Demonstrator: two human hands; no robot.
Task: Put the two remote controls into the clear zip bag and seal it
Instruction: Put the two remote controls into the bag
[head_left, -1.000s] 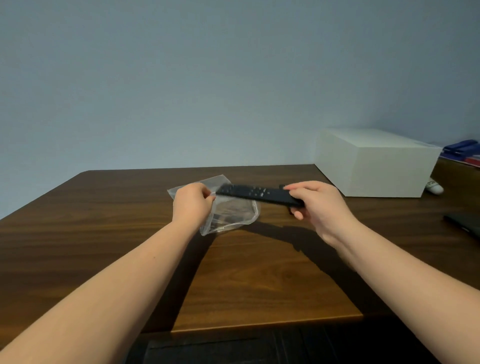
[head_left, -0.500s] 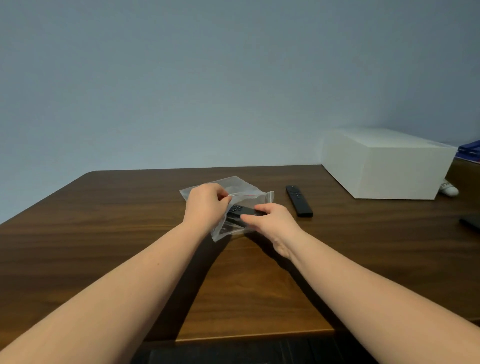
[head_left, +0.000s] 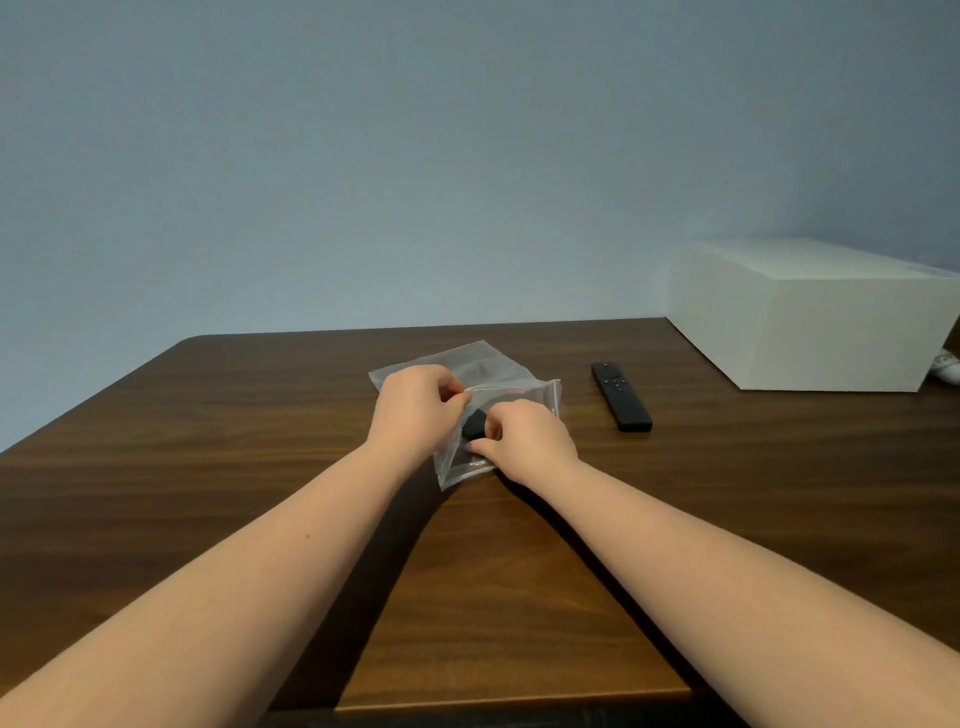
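A clear zip bag (head_left: 493, 371) lies on the dark wooden table (head_left: 208, 467) near its far middle. My left hand (head_left: 415, 410) pinches the bag's upper edge near the red zip line. My right hand (head_left: 524, 441) rests at the bag's mouth, its fingers on the end of a black remote control (head_left: 474, 428) that lies mostly inside the bag, largely hidden by both hands. A second black remote control (head_left: 621, 396) lies flat on the table to the right of the bag, untouched.
A large white box (head_left: 815, 317) stands at the back right of the table. A small white object (head_left: 948, 370) peeks out behind the box's right corner. The table's front edge runs near the bottom of the view.
My right hand carried the first remote leftward and pushed it into the bag held by my left hand. The second remote came into sight on the table as the hand moved away.
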